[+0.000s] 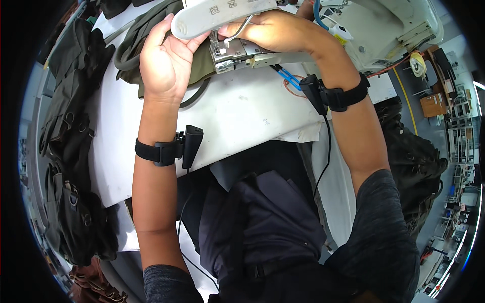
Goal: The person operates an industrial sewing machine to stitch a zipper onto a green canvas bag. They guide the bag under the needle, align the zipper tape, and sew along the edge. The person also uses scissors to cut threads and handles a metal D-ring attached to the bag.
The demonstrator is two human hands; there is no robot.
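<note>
At the top, a sewing machine's pale head [222,17] overhangs its presser foot [216,45] and metal arm [232,63]. My left hand [169,63] is palm up beside the foot, thumb and fingers apart, fingertips close to the needle area. Behind and under it lies an olive-green fabric bag [202,70] with a dark rounded edge. My right hand [273,31] reaches in from the other side, curled, its thumb pointing at the foot. A bent metal lever [239,31] crosses in front of it. The machine head hides its other fingers and whatever they hold.
A white tabletop [232,118] spans below the machine. Dark bags [65,131] are heaped on the left, more dark bags [411,161] on the right. Blue tubes [288,76] run beneath the machine. Each forearm wears a black strapped device [164,151] with a cable.
</note>
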